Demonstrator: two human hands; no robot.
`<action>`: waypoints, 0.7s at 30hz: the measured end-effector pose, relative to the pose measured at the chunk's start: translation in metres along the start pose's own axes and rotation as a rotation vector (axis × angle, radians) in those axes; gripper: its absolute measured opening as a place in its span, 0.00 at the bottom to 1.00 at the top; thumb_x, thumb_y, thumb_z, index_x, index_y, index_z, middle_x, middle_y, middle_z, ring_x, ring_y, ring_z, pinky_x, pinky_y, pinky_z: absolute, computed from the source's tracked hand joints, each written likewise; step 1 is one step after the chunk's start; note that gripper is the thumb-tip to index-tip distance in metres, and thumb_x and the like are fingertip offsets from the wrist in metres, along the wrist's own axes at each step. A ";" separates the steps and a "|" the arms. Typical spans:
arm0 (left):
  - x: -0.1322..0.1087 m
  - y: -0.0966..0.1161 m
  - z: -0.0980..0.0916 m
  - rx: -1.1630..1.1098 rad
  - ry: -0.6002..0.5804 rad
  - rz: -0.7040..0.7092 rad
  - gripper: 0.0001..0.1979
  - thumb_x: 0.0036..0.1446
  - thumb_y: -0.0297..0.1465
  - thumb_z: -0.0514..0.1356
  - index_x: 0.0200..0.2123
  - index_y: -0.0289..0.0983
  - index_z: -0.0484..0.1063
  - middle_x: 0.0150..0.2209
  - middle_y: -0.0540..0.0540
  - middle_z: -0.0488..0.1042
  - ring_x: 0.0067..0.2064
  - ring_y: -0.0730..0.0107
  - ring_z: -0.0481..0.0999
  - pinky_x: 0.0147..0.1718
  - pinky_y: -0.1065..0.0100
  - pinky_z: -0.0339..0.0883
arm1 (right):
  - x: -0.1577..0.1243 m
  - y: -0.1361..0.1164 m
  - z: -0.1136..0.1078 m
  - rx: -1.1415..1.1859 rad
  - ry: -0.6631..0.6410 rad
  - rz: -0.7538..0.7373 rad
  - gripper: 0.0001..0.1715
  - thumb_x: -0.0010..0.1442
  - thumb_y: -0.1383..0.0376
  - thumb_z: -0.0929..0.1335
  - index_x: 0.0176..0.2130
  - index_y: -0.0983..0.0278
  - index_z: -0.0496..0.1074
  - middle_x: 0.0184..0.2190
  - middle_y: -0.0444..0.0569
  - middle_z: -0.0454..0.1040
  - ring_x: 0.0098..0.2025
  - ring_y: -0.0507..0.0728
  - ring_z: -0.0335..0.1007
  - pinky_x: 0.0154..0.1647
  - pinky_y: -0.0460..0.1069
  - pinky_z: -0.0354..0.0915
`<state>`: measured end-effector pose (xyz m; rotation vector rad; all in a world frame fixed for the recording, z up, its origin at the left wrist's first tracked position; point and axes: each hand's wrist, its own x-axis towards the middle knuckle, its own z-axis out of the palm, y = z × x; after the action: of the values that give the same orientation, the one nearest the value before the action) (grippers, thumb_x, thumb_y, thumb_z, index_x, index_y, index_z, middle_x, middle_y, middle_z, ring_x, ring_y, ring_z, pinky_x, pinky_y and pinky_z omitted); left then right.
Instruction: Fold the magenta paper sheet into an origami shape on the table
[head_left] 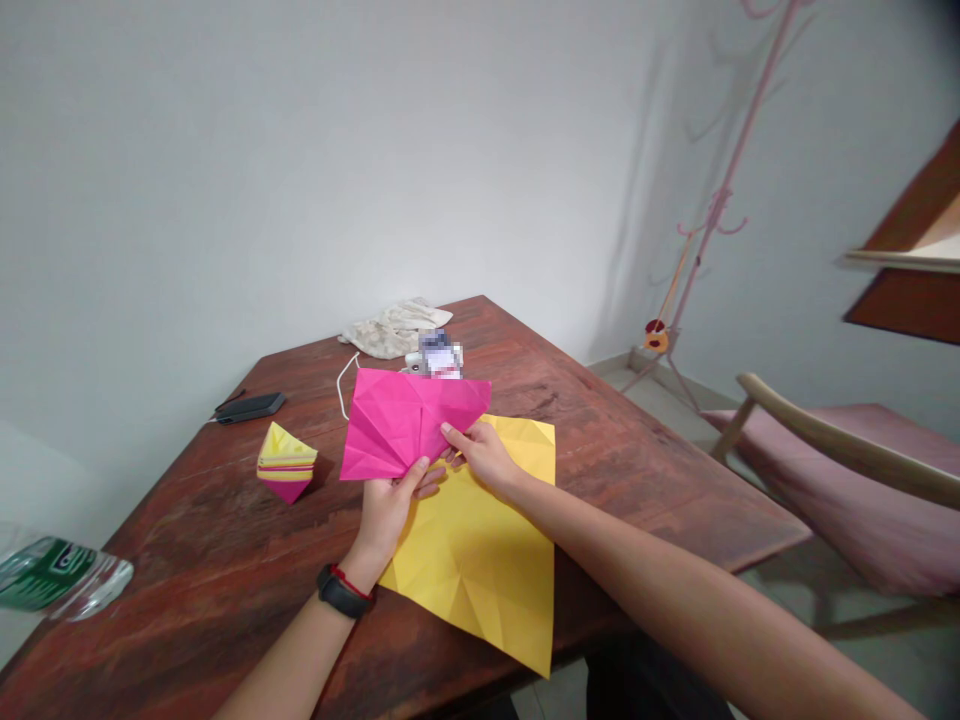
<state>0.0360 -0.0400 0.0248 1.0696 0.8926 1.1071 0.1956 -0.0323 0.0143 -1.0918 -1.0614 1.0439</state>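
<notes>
Both my hands hold a creased sheet of pink paper [386, 425] up over the table. My left hand [391, 505], with a black band and a red string at the wrist, pinches its lower edge with the thumb on top. Further right, my right hand [484, 455] grips the same sheet near its right side, thumb on top. Beneath them lies a large yellow sheet of paper [480, 560] with fold lines, its near corner reaching past the table's front edge. To the left stands a small stack of folded yellow and pink paper [286, 462].
On the brown wooden table [217, 560] are a dark power bank [251, 407], a crumpled cloth [394, 328], a white cable [343, 385] and a partly blurred small item [441, 355]. A plastic bottle [64, 575] lies at far left. A wooden chair [832, 450] and pink coat stand [720, 200] are right.
</notes>
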 end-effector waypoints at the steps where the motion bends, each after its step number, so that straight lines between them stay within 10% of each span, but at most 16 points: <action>1: 0.000 0.001 0.000 -0.005 0.009 -0.005 0.26 0.46 0.34 0.74 0.48 0.29 0.75 0.43 0.32 0.81 0.38 0.50 0.84 0.37 0.59 0.79 | -0.001 0.000 0.001 -0.002 -0.007 0.000 0.34 0.51 0.39 0.70 0.22 0.67 0.73 0.19 0.50 0.74 0.20 0.52 0.68 0.22 0.46 0.65; 21: 0.002 -0.001 -0.002 -0.070 0.039 -0.083 0.24 0.48 0.36 0.73 0.47 0.32 0.74 0.35 0.40 0.82 0.29 0.61 0.83 0.25 0.69 0.74 | -0.006 -0.008 0.002 -0.014 0.055 -0.109 0.38 0.56 0.35 0.64 0.23 0.65 0.71 0.17 0.50 0.72 0.20 0.55 0.68 0.23 0.48 0.65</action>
<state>0.0345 -0.0372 0.0227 0.9482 0.9143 1.0851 0.1938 -0.0393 0.0220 -1.0559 -1.0738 0.9162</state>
